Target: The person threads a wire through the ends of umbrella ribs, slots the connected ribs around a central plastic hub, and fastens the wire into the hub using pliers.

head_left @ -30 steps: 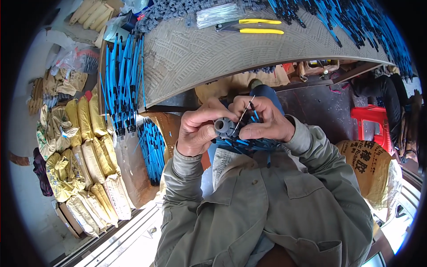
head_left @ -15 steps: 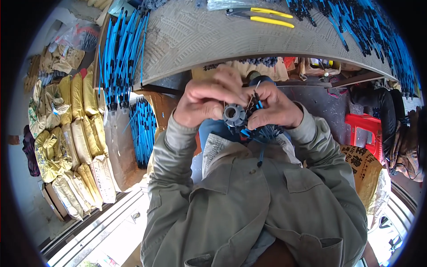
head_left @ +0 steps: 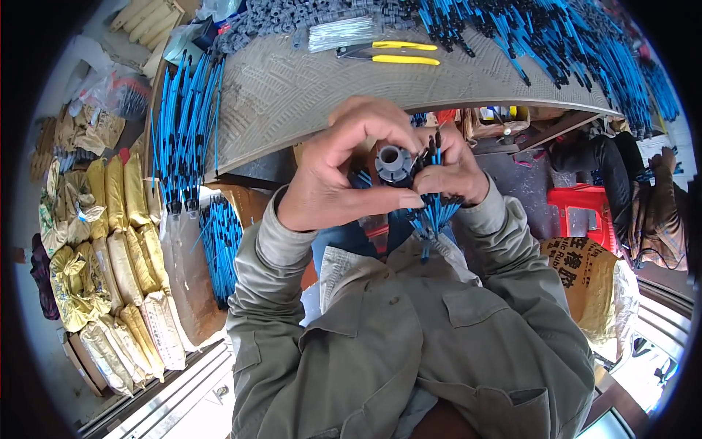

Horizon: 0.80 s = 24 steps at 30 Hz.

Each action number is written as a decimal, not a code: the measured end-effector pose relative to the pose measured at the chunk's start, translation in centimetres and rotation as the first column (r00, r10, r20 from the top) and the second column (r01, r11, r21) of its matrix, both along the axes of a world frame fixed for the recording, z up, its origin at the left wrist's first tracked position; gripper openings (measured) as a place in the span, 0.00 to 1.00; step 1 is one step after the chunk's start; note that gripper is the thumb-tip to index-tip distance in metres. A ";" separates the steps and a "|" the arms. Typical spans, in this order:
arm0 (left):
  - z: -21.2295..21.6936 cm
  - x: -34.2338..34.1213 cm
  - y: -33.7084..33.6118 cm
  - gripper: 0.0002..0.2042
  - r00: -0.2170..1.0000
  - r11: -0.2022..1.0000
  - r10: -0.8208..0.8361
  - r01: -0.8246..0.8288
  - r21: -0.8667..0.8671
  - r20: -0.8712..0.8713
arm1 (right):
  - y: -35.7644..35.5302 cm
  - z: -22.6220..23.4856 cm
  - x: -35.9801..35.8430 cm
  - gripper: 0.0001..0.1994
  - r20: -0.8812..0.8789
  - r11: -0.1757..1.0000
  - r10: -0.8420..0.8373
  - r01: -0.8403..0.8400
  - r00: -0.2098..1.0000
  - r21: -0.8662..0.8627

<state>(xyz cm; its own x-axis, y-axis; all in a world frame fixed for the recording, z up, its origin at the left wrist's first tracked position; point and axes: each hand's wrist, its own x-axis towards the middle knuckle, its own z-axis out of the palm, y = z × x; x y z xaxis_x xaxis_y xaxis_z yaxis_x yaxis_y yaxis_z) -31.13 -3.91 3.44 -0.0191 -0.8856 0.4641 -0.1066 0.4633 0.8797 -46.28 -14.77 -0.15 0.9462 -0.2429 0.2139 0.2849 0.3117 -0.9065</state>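
Over my lap, my right hand (head_left: 459, 170) is closed round a bundle of thin blue rods with black ends (head_left: 437, 211), which hang down between my knees. A grey, hollow round plastic connector (head_left: 393, 163) with a slotted collar sits at the left side of the bundle, its opening facing up. Around the connector curves my left hand (head_left: 333, 172), thumb and fingers spread wide apart in a C shape. Its thumb tip lies near the rods, below the connector; its fingertips reach the far side, close to my right hand. Part of the bundle is hidden behind my fingers.
On the table (head_left: 285, 95) ahead lie yellow-handled pliers (head_left: 398, 57), a sheaf of thin clear strips (head_left: 340, 34), grey connectors (head_left: 270, 25) and heaps of blue rods (head_left: 541, 44). Yellow sacks (head_left: 117, 197) stack at left; a red stool (head_left: 585, 208) and another person's arm (head_left: 662, 197) are right.
My left hand has gone from a pinch beside the connector to a wide spread around it. The connector now sits slightly higher in view, and more of the rods show. The whole view has shifted.
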 end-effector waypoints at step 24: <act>-3.0 -1.0 3.1 0.17 0.879 0.878 0.473 -0.465 0.110 -0.061 | 3.0 -2.6 2.9 0.11 0.361 0.649 -0.480 0.600 0.800 -0.468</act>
<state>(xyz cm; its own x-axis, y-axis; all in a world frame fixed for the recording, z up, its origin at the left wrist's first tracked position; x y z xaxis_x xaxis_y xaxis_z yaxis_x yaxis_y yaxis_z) -32.10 -0.77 0.41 0.4442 -0.8184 0.3646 -0.2167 0.2967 0.9301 -43.40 -11.76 -2.80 0.6090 -0.4851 0.6275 0.4240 -0.4696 -0.7745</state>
